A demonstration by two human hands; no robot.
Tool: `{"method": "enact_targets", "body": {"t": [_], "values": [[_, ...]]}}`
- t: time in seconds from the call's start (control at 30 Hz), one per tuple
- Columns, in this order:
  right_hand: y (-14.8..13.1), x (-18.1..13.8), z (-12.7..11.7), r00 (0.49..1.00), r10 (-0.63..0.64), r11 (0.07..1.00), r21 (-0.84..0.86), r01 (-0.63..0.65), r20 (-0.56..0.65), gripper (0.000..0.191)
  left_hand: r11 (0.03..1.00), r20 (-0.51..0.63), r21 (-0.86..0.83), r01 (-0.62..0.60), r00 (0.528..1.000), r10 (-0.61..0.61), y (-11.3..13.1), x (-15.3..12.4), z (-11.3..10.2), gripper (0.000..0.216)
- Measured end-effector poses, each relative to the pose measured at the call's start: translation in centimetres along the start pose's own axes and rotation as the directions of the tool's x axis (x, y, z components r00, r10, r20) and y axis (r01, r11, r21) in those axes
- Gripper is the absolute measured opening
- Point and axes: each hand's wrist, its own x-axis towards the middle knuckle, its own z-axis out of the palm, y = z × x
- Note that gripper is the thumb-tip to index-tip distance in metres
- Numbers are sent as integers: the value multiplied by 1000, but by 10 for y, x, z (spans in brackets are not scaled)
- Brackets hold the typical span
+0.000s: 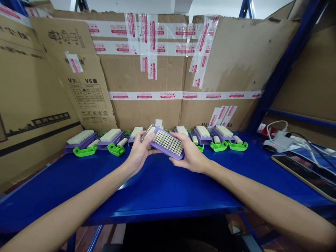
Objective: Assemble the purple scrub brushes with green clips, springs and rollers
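Note:
Between my two hands, above the middle of the blue shelf, a purple scrubbing brush [168, 142] is held tilted with its pale bristles facing me. My left hand [140, 151] has closed round the brush's left end, where a clear plastic part [150, 131] shows; whether that part is joined to the brush I cannot tell. On the right end, the fingers and thumb of my right hand [193, 154] grip the purple edge. Behind stands a row of several similar brushes, among them one with a purple base [80, 140] at the left, with green plastic pieces [116, 149] and pale rollers [122, 142].
Taped cardboard [147, 112] walls off the back of the blue shelf [168, 192], and a printed carton [34, 87] flanks the left. At the right lie a phone [306, 175], a white charger [279, 141] and tangled cables [312, 148]. A blue metal post [282, 70] rises there.

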Motion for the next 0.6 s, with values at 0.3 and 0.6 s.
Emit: {"method": "enact_targets", "body": {"t": [0.3,0.6], "values": [[4,2,-11,998,-15,999,-29,17,60,94,996,-20,91,17,1000,-15,-3,9,-10,39],[23,1,-26,988,122,988,-102,-112,95,88,988,-1,141,54,999,-54,-10,12,-15,39]]}}
